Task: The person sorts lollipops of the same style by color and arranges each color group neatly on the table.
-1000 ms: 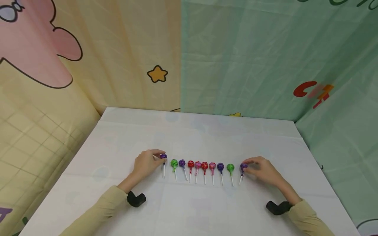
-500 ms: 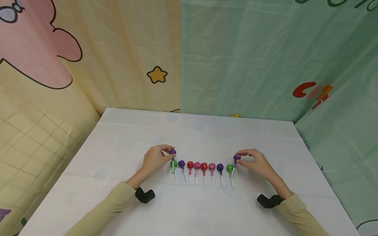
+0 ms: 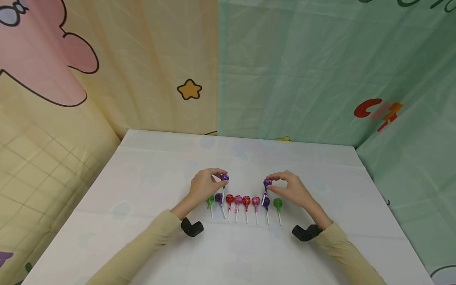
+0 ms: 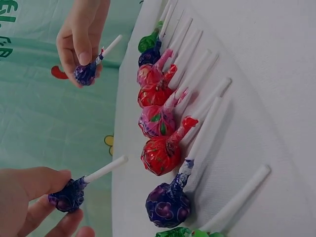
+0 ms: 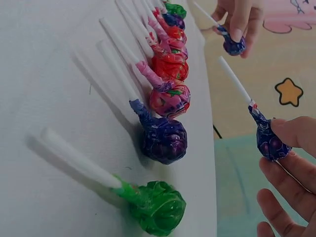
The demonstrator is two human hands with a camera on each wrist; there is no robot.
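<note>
Two pinch grips: left hand (image 3: 204, 184) on a purple lollipop (image 3: 224, 177), right hand (image 3: 293, 190) on another purple lollipop (image 3: 267, 182) — both aloft between side edges of the white surface (image 3: 235, 253). Eight lollipops (image 3: 246, 200) in a row, well in from far edge.

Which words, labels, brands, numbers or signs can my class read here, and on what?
"C": apparently, the red mark on the green curtain; the orange mark beside it is unclear.
Dark green marks on that curtain: cut off, unreadable.
Lollipop wrappers: printed, no readable words.
</note>
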